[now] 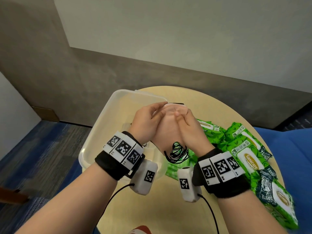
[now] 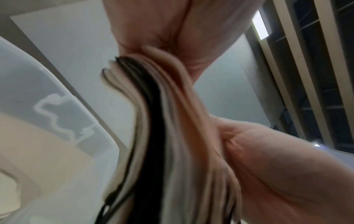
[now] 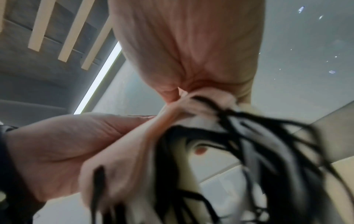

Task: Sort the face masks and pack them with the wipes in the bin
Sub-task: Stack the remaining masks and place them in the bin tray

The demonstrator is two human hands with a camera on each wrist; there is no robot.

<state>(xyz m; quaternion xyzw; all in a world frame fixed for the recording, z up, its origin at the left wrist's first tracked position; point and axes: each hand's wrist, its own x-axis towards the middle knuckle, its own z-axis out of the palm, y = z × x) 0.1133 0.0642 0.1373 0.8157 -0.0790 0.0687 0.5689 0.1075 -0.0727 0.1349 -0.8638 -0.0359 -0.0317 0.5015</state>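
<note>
Two hands (image 1: 170, 125) around one mask stack (image 1: 166, 132) (above the bin (image 1: 94, 132)).

Round light-wood table (image 1: 194, 215) sits in the middle of it all, with blue seating (image 1: 298, 159) tucked right up against its right edge. Floor is blue and grey striped carpet (image 1: 42, 146). Behind that, a grey wall (image 1: 84, 73) with a paler panel (image 1: 185, 31) higher up. Something red (image 1: 140, 230) pokes in at the bottom edge, can't tell what it is.
</note>
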